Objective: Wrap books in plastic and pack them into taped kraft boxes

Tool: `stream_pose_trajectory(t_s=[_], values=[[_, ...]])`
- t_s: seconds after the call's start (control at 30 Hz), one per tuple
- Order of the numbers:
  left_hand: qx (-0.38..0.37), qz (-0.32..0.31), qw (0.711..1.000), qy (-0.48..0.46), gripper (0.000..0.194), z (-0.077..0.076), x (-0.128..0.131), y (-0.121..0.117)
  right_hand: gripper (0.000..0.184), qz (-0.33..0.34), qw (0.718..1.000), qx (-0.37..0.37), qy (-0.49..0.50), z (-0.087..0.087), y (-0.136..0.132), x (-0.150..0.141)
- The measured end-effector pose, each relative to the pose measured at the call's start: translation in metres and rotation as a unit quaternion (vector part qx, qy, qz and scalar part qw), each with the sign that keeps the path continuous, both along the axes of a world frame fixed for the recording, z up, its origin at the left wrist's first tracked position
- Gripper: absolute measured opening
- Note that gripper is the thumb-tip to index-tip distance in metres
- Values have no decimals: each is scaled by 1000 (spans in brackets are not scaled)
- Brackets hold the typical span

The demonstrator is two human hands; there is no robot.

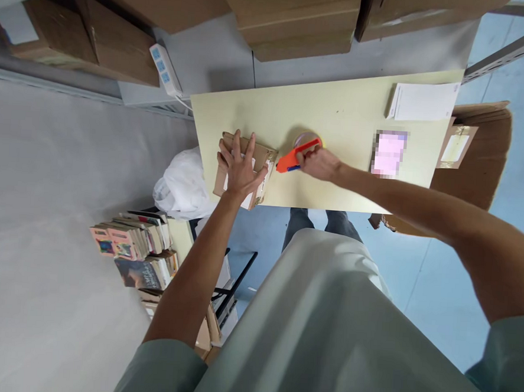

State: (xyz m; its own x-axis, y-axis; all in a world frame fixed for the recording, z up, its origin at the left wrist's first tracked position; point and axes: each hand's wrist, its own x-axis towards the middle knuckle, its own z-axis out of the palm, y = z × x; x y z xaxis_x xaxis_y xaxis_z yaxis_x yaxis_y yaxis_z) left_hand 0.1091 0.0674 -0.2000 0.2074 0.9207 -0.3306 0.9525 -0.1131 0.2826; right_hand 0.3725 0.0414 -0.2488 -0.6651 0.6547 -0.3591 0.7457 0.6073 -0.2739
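My left hand (241, 168) lies with spread fingers on a small cardboard box (221, 179), pressing it against the pale yellow table. White labels and strips of tape show on the box, partly hidden under the hand. An orange tape dispenser (287, 161) with a blue part is in my right hand (318, 163), whose fingers are wrapped around it. Its front end points left, close to the taped right edge of the box. A roll of tape (309, 136) shows at the far side of the dispenser.
On the table (351, 118) lie a stack of white papers (427, 102) and a blurred pink item (389, 154) at the right. Large cardboard boxes (299, 21) and a power strip (165, 69) line the back. Books (135, 235) and a white bag (183, 182) stand left; an open carton (467, 179) stands right.
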Motion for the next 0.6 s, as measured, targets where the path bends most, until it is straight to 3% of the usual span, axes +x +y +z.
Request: stream_pose_trajectory(t_s=[0.1,0.2,0.3,0.43,0.53,0.6], values=[[-9,-17,1000,5,99,1,0,-2,50,-31,997,36,-56,11,27,39],[-12,-42,999,7,99,3,1,-6,51,-13,994,42,-98,28,45,53],[-20,-82,996,4,99,6,1,-8,54,10,995,37,-95,37,52,43],[-40,-118,992,-10,108,10,-4,-9,60,27,998,16,-58,34,52,18],[-44,-88,994,-38,124,6,-8,-10,63,31,999,-1,-40,29,47,8],[-32,-38,997,-63,124,-4,-6,-13,63,22,999,-3,-35,28,42,3]])
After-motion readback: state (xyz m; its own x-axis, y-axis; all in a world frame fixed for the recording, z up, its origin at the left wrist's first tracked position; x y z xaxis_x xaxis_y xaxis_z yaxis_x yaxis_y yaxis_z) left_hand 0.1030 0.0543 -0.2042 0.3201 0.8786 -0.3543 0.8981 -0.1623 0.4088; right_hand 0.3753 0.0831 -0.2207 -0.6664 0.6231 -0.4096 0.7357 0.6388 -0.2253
